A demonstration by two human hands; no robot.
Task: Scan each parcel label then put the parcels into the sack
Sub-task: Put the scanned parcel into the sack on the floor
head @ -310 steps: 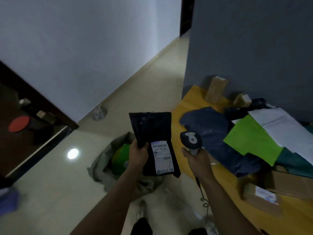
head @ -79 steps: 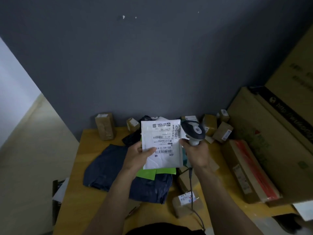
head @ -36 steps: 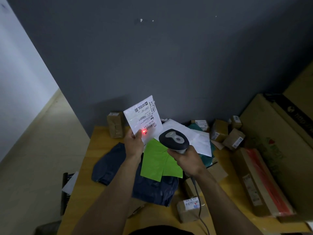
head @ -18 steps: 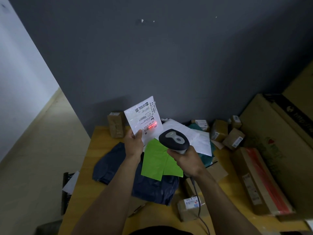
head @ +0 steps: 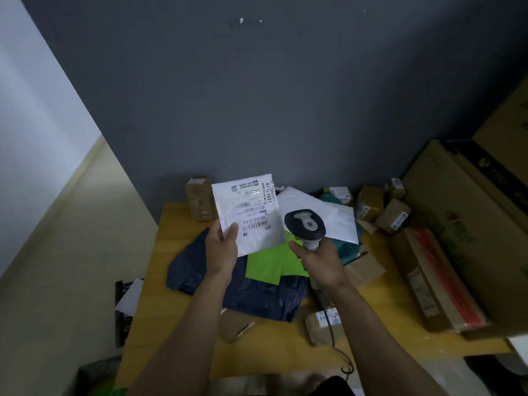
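Two hands (head: 223, 254) (head: 323, 260), one scanner (head: 305, 224), two white mailers (head: 251, 207) (head: 337, 221).

Looks like a small parcel-sorting room, courier back-office kind of deal. Yellow counter (head: 171, 238) shoved against a grey wall (head: 257, 95), buried in small taped boxes (head: 393, 214) with shipping labels and poly mailers (head: 257, 295). Big cartons (head: 463, 212) are stacked alongside, plus a corded barcode scanner (head: 305, 225) right by a labelled white parcel (head: 251, 212).
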